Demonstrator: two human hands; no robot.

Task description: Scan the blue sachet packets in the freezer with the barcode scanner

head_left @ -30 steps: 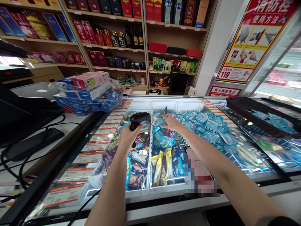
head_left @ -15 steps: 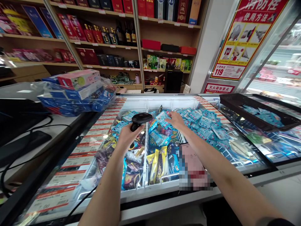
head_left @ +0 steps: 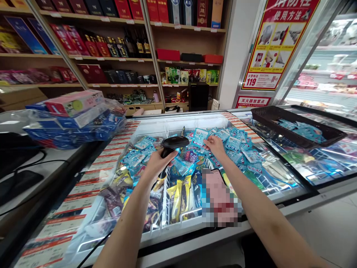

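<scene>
My left hand [head_left: 158, 163] is wrapped round the handle of a black barcode scanner [head_left: 175, 142], its head pointing right above the chest freezer. In my right hand [head_left: 215, 145], thumb and fingers pinch the edge of a small blue packet [head_left: 200, 136]. A white label with print shows on the packet's upturned side, close to the scanner's head. Beyond and beside my right hand spreads a pile of similar blue packets [head_left: 252, 155] on the glass. More blue packets [head_left: 136, 156] lie left of the scanner. Below the glass, yellow ice cream wrappers [head_left: 175, 199] stand in white wire baskets.
A phone [head_left: 220, 197], partly blurred out, rests near the freezer's front edge under my right forearm. A dark tray [head_left: 329, 137] with several blue packets stands at the right. Plastic-wrapped boxes [head_left: 75, 119] are stacked on the left counter. Stocked shelves [head_left: 119, 57] line the back.
The view has shifted somewhat to the right. The packet in my right hand is now raised flatter toward the scanner, its label more visible. My left hand still holds the scanner.
</scene>
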